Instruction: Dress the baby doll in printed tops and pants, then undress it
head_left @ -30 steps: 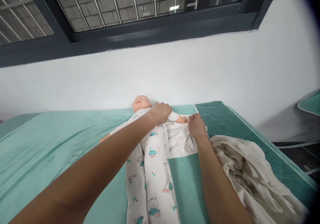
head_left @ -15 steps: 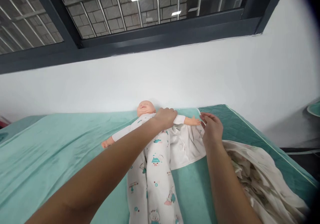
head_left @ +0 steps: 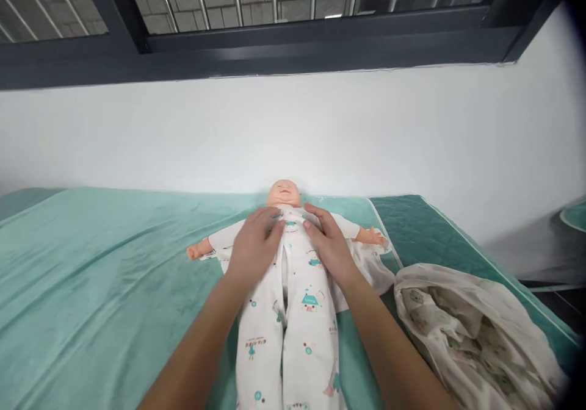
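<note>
A baby doll [head_left: 284, 191] lies on its back on a teal sheet [head_left: 110, 263], head toward the wall, arms spread. It wears a white romper [head_left: 293, 324] printed with small teal and pink figures. My left hand [head_left: 254, 245] lies flat on the doll's chest, left of the romper's front opening. My right hand [head_left: 327, 240] lies flat on the chest's right side, fingers stretched toward the collar. Both hands hold nothing. A white undergarment flap [head_left: 372, 263] sticks out beside the doll's right-side arm.
A crumpled white printed cloth [head_left: 462, 330] is heaped at the right on a darker green quilted mat [head_left: 414, 224]. A white wall runs behind the bed, with a dark-framed barred window [head_left: 293, 13] above. The bed's right edge drops to a dark floor.
My right hand has left the white flap at the doll's side and come onto its chest. My left hand has shifted left on the chest and flattened. The view has tilted down and right.
</note>
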Tool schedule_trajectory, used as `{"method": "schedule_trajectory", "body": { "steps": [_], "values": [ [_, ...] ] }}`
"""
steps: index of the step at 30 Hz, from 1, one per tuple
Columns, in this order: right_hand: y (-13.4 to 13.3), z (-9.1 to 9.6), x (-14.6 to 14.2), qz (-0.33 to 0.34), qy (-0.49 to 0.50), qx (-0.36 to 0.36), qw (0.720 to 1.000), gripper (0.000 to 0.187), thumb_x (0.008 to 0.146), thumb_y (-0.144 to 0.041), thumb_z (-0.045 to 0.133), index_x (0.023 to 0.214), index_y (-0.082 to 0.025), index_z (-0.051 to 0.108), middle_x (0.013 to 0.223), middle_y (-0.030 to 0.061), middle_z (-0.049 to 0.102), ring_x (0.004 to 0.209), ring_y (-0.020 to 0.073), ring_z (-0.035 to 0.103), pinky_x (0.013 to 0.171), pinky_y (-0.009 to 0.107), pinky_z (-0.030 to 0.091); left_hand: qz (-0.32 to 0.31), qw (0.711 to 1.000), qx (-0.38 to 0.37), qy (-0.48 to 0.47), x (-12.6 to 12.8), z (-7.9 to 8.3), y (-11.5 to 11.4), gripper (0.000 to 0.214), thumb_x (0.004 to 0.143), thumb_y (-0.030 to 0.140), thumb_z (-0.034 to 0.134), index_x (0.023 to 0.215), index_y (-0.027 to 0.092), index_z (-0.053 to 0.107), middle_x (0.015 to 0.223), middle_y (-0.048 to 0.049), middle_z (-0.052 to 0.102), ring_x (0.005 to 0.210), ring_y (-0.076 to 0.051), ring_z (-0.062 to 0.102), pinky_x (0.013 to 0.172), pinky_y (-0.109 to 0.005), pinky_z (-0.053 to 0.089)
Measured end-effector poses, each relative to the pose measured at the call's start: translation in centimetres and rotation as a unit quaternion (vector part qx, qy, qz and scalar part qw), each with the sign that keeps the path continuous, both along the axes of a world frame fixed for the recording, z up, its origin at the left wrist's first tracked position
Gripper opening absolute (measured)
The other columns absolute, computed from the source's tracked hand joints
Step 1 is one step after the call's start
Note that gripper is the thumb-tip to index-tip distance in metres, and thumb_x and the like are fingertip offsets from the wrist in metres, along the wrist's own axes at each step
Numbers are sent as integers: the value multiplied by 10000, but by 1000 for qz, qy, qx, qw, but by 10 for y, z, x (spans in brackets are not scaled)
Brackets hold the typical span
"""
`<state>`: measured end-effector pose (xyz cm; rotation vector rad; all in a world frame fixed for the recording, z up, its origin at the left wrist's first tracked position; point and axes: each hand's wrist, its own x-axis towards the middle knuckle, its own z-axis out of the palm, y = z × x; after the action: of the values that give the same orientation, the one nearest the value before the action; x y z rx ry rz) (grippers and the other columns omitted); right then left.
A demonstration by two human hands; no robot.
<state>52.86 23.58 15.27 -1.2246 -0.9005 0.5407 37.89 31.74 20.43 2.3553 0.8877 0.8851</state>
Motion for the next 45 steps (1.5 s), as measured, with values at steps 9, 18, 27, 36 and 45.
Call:
{"method": "schedule_trajectory", "body": {
  "steps": [9, 18, 27, 36, 45],
  "values": [
    [0, 1, -9, 18, -38, -72, 996, 435, 823, -444, 670, 1227, -306, 589, 1421, -2, 512, 1318, 226, 449, 1116, 417, 356, 5, 951, -263, -159, -26, -43, 33, 381, 874, 479, 553, 1189, 273, 612, 1317, -27, 603, 1218, -217, 545, 1043, -349, 419],
    [-6, 3, -11, 11, -98, -76, 992, 396, 809, -454, 677, 1157, -280, 607, 1398, 10, 529, 1270, 232, 487, 1074, 415, 385, -43, 977, -169, -121, -28, -42, 24, 283, 803, 402, 672, 1031, 250, 601, 1436, -36, 473, 1295, -226, 468, 1034, -351, 430],
    [-16, 11, -20, -13, -276, -74, 958, 247, 870, -405, 627, 1071, -269, 583, 1406, 11, 487, 1314, 211, 413, 1122, 395, 285, -60, 991, 97, -72, -32, -38, 13, 91, 893, 275, 556, 865, 219, 491, 964, -30, 587, 985, -189, 519, 873, -328, 429],
    [-35, 13, -30, -89, -373, -80, 920, 293, 906, -406, 592, 690, -214, 547, 1007, 54, 552, 1024, 229, 475, 938, 399, 382, -60, 990, 124, -14, -38, -44, 19, 180, 927, 389, 523, 890, 215, 547, 822, -3, 588, 789, -178, 529, 688, -309, 384],
    [-81, 0, -6, 51, -343, -87, 934, 369, 945, -419, 522, 649, -201, 548, 748, 7, 528, 796, 171, 499, 769, 325, 383, -95, 987, 127, -37, -42, -58, 18, 254, 938, 441, 497, 843, 211, 549, 852, -25, 558, 850, -200, 481, 770, -338, 392]
  ]
}}
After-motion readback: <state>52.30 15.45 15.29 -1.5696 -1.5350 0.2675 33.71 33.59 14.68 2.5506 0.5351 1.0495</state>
